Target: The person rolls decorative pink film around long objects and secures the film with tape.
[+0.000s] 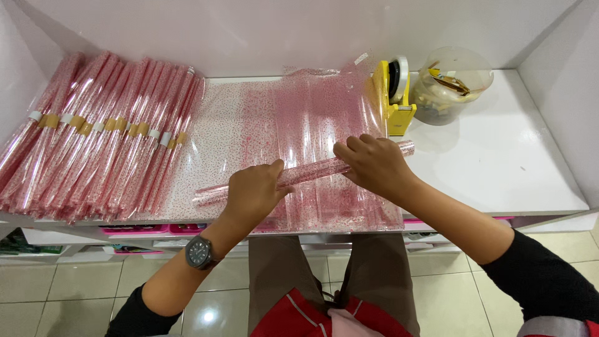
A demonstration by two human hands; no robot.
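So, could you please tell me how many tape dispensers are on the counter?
1. The yellow tape dispenser stands at the back of the white counter, between the clear plastic jar and the flat sheets. None seems hidden.

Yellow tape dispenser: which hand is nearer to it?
Right. The right hand grips the rolled patterned cellophane just below the yellow tape dispenser; the left hand holds the roll farther left, well away from it.

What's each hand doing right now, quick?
Left hand: closed on the rolled pink-dotted cellophane sheet.
Right hand: closed on the same roll, farther along.
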